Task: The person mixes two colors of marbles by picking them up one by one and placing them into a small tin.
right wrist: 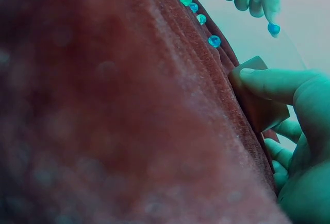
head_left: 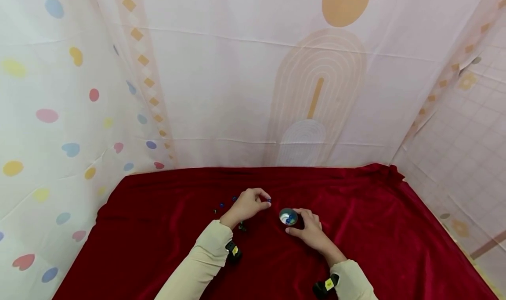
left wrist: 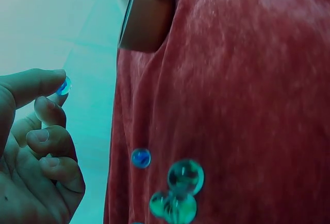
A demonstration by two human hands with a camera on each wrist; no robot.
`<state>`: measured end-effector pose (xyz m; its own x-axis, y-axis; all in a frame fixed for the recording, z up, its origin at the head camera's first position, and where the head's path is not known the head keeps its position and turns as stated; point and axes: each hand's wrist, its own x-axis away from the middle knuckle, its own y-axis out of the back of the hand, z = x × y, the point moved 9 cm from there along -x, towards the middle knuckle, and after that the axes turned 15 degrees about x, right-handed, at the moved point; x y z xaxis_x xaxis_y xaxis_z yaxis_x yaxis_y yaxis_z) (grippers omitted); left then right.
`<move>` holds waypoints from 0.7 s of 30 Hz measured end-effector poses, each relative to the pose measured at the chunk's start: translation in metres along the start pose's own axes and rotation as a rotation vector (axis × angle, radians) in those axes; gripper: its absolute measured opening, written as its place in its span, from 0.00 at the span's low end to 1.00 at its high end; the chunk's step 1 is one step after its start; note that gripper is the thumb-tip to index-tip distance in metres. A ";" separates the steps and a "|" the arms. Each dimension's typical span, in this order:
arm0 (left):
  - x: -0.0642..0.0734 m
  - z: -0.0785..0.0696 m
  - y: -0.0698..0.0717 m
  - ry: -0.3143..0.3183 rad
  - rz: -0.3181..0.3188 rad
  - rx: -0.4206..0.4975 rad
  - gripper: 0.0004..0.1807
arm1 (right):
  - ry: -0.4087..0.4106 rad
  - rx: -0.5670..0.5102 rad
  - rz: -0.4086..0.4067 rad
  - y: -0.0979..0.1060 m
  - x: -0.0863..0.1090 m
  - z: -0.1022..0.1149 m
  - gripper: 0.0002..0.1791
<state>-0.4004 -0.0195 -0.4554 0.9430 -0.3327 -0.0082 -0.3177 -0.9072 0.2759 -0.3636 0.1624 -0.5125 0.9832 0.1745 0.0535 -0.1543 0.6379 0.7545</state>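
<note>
Looking past the pale sleeves (head_left: 197, 256) and black wrist devices (head_left: 326, 287), I find the right hand (head_left: 312, 232) gripping a small cup (left wrist: 149, 26), thumb on one side of it, fingers on the other. My head view looks down into it and picks out blue marbles (head_left: 290, 219) inside; both wrist views give me only its brown outer wall.

Just left of the cup, the left hand (head_left: 246, 205) pinches a single blue marble (head_left: 269, 200), thumb and a fingertip pressed together on it. Its remaining fingers (left wrist: 51, 141) are loosely curled, plain to me only from the left wrist.

That same wrist view separates the cluster of green marbles (left wrist: 185, 177), one larger and touching the rest; from the head it is a dark clump beside the left wrist. Farther up the red cloth (head_left: 356, 247), more marbles (head_left: 222, 204) lie in a loose row. Behind hangs a pale printed curtain (head_left: 221, 93).
</note>
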 end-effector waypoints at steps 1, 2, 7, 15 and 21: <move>0.000 0.000 -0.002 -0.003 0.003 0.000 0.11 | 0.001 0.000 0.000 0.000 0.000 0.000 0.32; 0.000 0.000 -0.004 -0.004 0.004 -0.003 0.10 | 0.002 0.000 -0.001 0.000 0.000 0.001 0.33; -0.002 0.000 -0.011 0.001 0.011 0.004 0.10 | 0.002 0.001 -0.006 -0.001 0.000 0.001 0.33; -0.003 0.002 -0.024 -0.001 0.038 0.036 0.09 | 0.001 -0.001 -0.006 -0.003 -0.001 0.002 0.32; -0.003 0.003 -0.033 -0.006 0.055 0.051 0.09 | 0.003 -0.004 0.000 -0.004 -0.001 0.003 0.32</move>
<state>-0.3932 0.0108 -0.4673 0.9233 -0.3840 0.0003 -0.3741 -0.8992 0.2269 -0.3636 0.1574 -0.5134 0.9829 0.1767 0.0517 -0.1547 0.6406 0.7522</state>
